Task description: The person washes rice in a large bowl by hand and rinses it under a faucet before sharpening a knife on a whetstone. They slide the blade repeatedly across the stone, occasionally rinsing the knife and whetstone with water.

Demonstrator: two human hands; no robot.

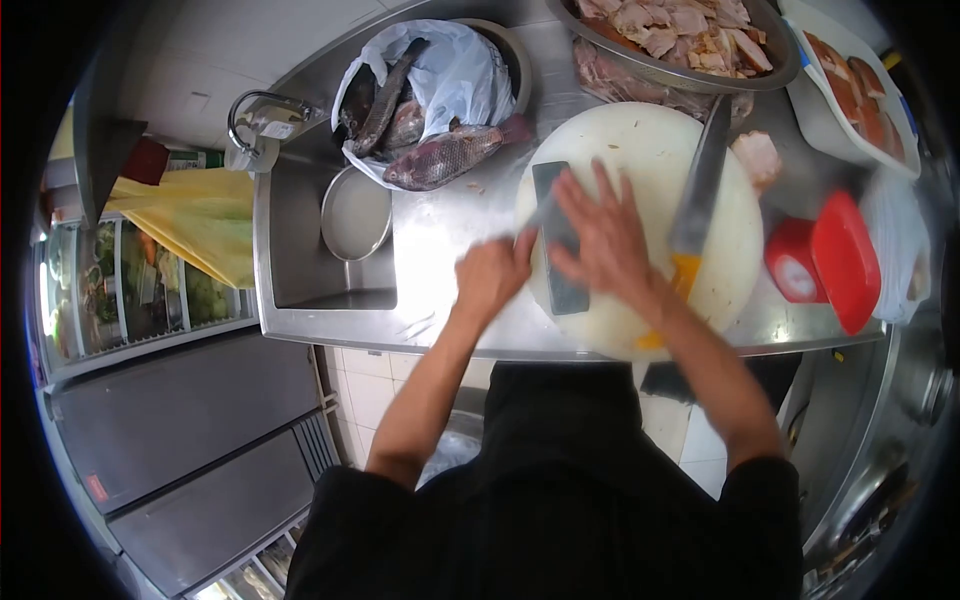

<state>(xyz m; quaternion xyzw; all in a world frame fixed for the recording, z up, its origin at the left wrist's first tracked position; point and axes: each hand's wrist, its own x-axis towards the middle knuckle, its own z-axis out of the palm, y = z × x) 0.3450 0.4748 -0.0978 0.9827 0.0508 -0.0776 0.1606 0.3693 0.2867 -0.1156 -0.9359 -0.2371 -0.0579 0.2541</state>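
A dark grey sharpening stone (567,285) lies on the round white cutting board (655,145). My left hand (495,270) is closed at the stone's left side, around the handle of what looks like a small knife. Its blurred blade (545,213) reaches across the stone. My right hand (605,240) is spread flat over the stone, fingertips close to that blade; whether they touch it is blurred. To the right on the board rests a large knife (700,190) with a yellow-orange handle, partly covered by my right wrist.
Whole fish (440,160) lie in a white plastic bag in a bowl at the back left. A sink (290,230) holds a round metal pan (357,213). Behind the board stands a basin of meat pieces (690,35). A red scale (795,265) and a white tub (835,100) are right.
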